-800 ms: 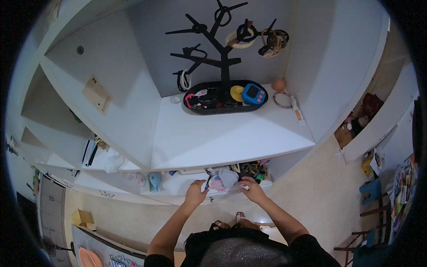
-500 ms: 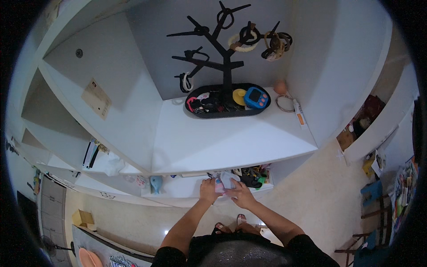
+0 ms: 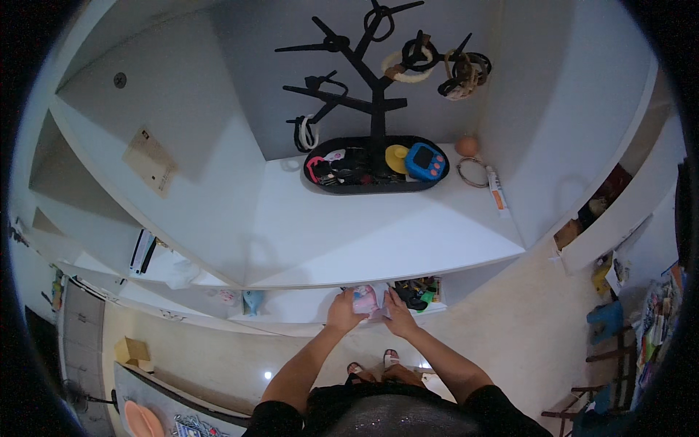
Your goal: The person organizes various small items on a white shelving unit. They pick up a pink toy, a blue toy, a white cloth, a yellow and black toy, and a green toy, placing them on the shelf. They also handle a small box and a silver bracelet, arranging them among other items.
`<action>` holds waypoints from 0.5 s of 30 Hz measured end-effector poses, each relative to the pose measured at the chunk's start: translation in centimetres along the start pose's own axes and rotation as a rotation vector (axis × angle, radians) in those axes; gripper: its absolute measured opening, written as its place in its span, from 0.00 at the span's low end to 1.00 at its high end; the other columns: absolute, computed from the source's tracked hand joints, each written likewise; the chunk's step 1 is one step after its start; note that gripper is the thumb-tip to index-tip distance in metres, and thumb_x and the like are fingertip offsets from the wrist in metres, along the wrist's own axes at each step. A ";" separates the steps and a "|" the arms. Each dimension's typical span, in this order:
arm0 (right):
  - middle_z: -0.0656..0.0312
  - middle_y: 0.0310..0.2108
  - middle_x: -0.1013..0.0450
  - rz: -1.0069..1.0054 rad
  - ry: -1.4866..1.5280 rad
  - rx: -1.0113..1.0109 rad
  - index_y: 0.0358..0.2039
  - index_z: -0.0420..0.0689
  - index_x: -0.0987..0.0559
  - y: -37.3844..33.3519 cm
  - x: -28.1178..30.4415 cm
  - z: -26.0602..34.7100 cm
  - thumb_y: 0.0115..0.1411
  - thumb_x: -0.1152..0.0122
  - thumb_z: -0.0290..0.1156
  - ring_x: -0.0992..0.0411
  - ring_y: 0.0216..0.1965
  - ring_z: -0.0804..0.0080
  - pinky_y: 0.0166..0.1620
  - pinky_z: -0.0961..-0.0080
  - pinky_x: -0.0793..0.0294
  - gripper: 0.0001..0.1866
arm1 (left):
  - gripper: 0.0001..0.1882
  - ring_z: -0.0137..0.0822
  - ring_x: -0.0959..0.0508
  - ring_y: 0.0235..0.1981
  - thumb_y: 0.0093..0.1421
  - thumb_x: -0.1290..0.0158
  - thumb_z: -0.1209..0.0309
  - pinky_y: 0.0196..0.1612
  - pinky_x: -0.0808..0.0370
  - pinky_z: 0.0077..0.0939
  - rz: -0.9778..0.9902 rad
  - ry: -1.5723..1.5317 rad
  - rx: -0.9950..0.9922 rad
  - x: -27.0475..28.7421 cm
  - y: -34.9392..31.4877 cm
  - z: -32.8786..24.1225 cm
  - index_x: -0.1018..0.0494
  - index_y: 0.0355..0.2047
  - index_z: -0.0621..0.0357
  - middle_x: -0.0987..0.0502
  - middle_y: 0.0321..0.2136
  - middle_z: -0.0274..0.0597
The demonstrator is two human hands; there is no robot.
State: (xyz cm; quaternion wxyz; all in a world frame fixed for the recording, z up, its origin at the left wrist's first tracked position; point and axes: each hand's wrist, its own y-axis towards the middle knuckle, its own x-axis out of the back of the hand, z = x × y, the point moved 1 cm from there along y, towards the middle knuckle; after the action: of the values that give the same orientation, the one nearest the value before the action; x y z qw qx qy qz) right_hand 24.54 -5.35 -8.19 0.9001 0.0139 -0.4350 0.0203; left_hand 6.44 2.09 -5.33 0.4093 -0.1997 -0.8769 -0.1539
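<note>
Pink bundle [image 3: 365, 299]: shows pale patches; whitish at right.
Left hand [image 3: 342, 312]: holds bundle's left side.
Right hand [image 3: 397, 315]: touches whitish edge; cannot tell if gripping.

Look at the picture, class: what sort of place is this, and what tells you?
Probably a room in a home. The white shelving unit bears a black tree-shaped stand hung with what look like hair ties, and a peach-coloured basin sits at lower left.
</note>
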 end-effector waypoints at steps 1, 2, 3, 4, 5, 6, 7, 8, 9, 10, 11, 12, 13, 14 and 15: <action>0.42 0.62 0.57 -0.018 0.003 0.004 0.60 0.35 0.50 0.2 -0.1 0.4 0.53 0.43 0.35 0.45 0.56 0.42 0.57 0.62 0.42 0.39 | 0.41 0.51 0.29 0.42 0.30 0.31 0.64 0.46 0.31 0.39 -0.036 -0.098 0.016 0.0 -0.2 0.3 0.36 0.46 0.63 0.28 0.39 0.53; 0.41 0.61 0.54 0.013 0.013 -0.104 0.59 0.34 0.47 0.3 -0.2 0.7 0.54 0.45 0.35 0.44 0.56 0.42 0.57 0.62 0.42 0.37 | 0.41 0.52 0.29 0.43 0.30 0.31 0.66 0.47 0.31 0.39 -0.073 -0.196 0.033 -0.1 -0.4 0.5 0.36 0.46 0.63 0.28 0.40 0.54; 0.41 0.61 0.53 -0.013 -0.001 -0.088 0.59 0.34 0.46 0.4 -0.5 0.6 0.54 0.45 0.36 0.44 0.55 0.42 0.56 0.62 0.41 0.36 | 0.41 0.50 0.29 0.43 0.30 0.31 0.67 0.46 0.30 0.37 -0.083 -0.271 0.087 -0.1 -0.4 0.5 0.37 0.46 0.63 0.28 0.40 0.53; 0.41 0.61 0.53 -0.038 -0.015 -0.071 0.58 0.34 0.45 0.6 -1.0 0.2 0.55 0.46 0.36 0.43 0.55 0.42 0.56 0.62 0.41 0.35 | 0.42 0.48 0.28 0.43 0.29 0.30 0.69 0.46 0.30 0.36 -0.093 -0.345 0.141 -0.1 -0.5 0.6 0.38 0.47 0.62 0.29 0.40 0.52; 0.41 0.61 0.52 -0.062 -0.029 -0.052 0.58 0.33 0.44 0.9 -1.4 -0.1 0.55 0.46 0.36 0.43 0.54 0.41 0.56 0.62 0.40 0.34 | 0.43 0.47 0.28 0.42 0.29 0.30 0.71 0.46 0.30 0.34 -0.105 -0.420 0.196 -0.1 -0.5 0.6 0.39 0.47 0.62 0.29 0.40 0.51; 0.40 0.60 0.51 -0.079 0.001 -0.068 0.57 0.32 0.43 1.2 -1.7 -0.1 0.55 0.47 0.35 0.43 0.54 0.42 0.55 0.61 0.40 0.33 | 0.42 0.44 0.28 0.42 0.30 0.30 0.71 0.46 0.30 0.32 -0.118 -0.497 0.221 0.3 -0.6 0.2 0.39 0.47 0.62 0.29 0.40 0.50; 0.39 0.60 0.51 -0.095 0.031 -0.084 0.56 0.31 0.42 1.5 -2.0 -0.1 0.55 0.47 0.35 0.42 0.54 0.42 0.54 0.59 0.40 0.32 | 0.42 0.42 0.28 0.42 0.31 0.30 0.72 0.46 0.29 0.30 -0.134 -0.574 0.247 0.6 -0.7 -0.4 0.40 0.47 0.61 0.29 0.39 0.48; 0.38 0.59 0.50 -0.110 0.061 -0.099 0.55 0.30 0.41 1.7 -2.2 -0.1 0.55 0.48 0.34 0.42 0.54 0.42 0.54 0.57 0.40 0.31 | 0.42 0.40 0.28 0.42 0.32 0.30 0.73 0.45 0.29 0.29 -0.150 -0.651 0.272 1.0 -0.8 -0.9 0.40 0.48 0.61 0.29 0.39 0.46; 0.38 0.59 0.50 -0.091 0.032 -0.100 0.55 0.30 0.40 1.8 -2.1 -0.3 0.55 0.48 0.35 0.42 0.54 0.42 0.54 0.57 0.40 0.31 | 0.41 0.38 0.28 0.42 0.33 0.30 0.74 0.45 0.29 0.28 -0.173 -0.637 0.291 1.4 -0.9 -1.1 0.41 0.48 0.60 0.30 0.39 0.45; 0.39 0.59 0.49 -0.073 0.002 -0.099 0.54 0.29 0.40 1.9 -1.9 -0.5 0.55 0.48 0.35 0.42 0.54 0.42 0.54 0.57 0.40 0.31 | 0.41 0.37 0.28 0.42 0.34 0.31 0.75 0.45 0.29 0.27 -0.197 -0.624 0.310 1.7 -1.1 -1.2 0.41 0.48 0.60 0.30 0.39 0.44; 0.39 0.59 0.49 -0.054 -0.027 -0.098 0.54 0.29 0.39 2.0 -1.8 -0.6 0.55 0.48 0.36 0.42 0.54 0.43 0.54 0.57 0.40 0.30 | 0.40 0.36 0.29 0.42 0.36 0.31 0.76 0.45 0.28 0.25 -0.221 -0.611 0.329 2.0 -1.2 -1.2 0.42 0.48 0.60 0.30 0.39 0.44; 0.40 0.58 0.48 0.017 -0.105 -0.117 0.54 0.32 0.38 2.0 -1.9 -0.7 0.54 0.48 0.37 0.41 0.53 0.47 0.53 0.58 0.39 0.30 | 0.40 0.36 0.28 0.42 0.36 0.32 0.77 0.45 0.28 0.26 -0.268 -0.731 0.318 2.2 -1.6 -0.9 0.42 0.48 0.60 0.30 0.40 0.44; 0.41 0.59 0.48 0.023 -0.150 -0.068 0.54 0.35 0.38 1.9 -2.1 -0.5 0.52 0.46 0.36 0.40 0.52 0.46 0.53 0.59 0.39 0.30 | 0.40 0.36 0.28 0.43 0.36 0.32 0.79 0.45 0.28 0.26 -0.316 -0.852 0.307 2.6 -2.2 -0.4 0.42 0.49 0.59 0.31 0.41 0.44; 0.42 0.59 0.48 0.030 -0.194 -0.018 0.54 0.37 0.37 1.7 -2.3 -0.3 0.51 0.44 0.35 0.39 0.50 0.45 0.54 0.60 0.39 0.31 | 0.40 0.36 0.28 0.43 0.36 0.33 0.80 0.45 0.27 0.27 -0.366 -0.971 0.294 3.1 -2.8 0.1 0.43 0.49 0.59 0.31 0.42 0.44; 0.43 0.59 0.47 0.041 -0.236 0.032 0.54 0.39 0.36 1.3 -2.7 0.3 0.49 0.43 0.34 0.37 0.48 0.45 0.54 0.61 0.38 0.31 | 0.40 0.36 0.28 0.43 0.37 0.33 0.81 0.45 0.27 0.27 -0.370 -0.990 0.328 4.1 -3.6 0.3 0.43 0.49 0.59 0.32 0.42 0.44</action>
State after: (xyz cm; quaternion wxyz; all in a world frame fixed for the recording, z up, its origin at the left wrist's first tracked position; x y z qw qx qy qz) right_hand 22.60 -4.13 -10.09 0.8417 0.0218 -0.5378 0.0439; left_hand 2.14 0.03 -2.71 -0.0601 -0.0244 -0.9975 0.0277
